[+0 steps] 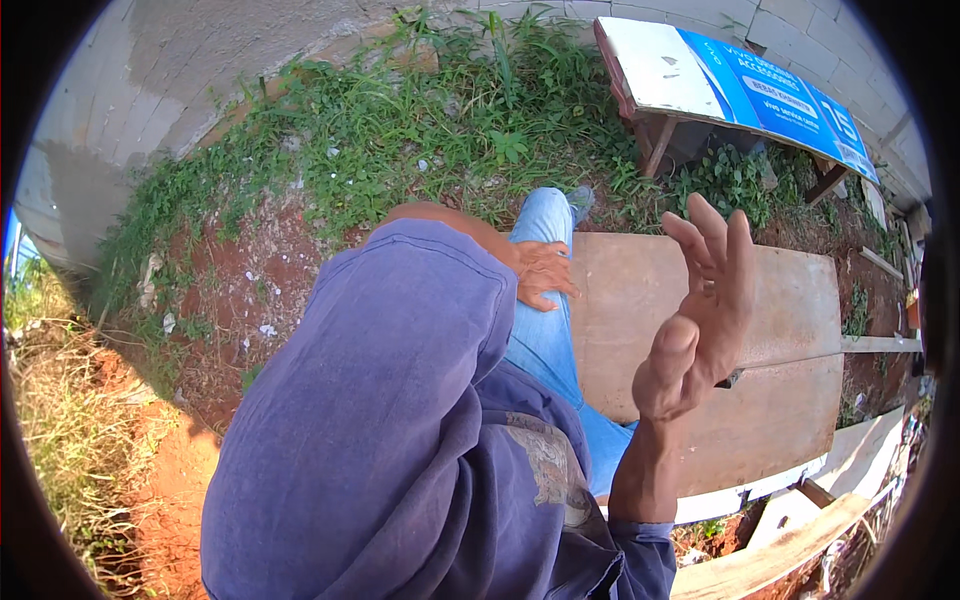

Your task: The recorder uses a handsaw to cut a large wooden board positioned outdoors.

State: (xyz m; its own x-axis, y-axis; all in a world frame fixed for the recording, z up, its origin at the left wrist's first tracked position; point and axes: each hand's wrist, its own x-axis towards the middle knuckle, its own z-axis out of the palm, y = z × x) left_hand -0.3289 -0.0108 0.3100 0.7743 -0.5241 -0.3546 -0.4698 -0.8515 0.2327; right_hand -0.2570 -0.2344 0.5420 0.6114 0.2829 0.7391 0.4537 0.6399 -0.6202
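My left hand point(545, 273) rests on the thigh of my light blue jeans point(540, 340), fingers lying over the denim with nothing in them. Raised in front of me, my right hand point(700, 310) is turned palm inward, its thumb and fingers apart and slightly bent, holding nothing. Below it in the picture lies a brown wooden board point(640, 300), which the right hand partly covers. A purple-blue sleeve point(370, 360) hides much of my left arm and the lower part of the view.
A blue and white sign panel point(765, 95) stands on wooden legs at the far right. Green weeds point(430, 140) grow along the grey wall point(180, 80). Reddish soil point(260, 270) lies at the left. A long plank point(770, 560) runs along the lower right, beside white boards point(870, 450).
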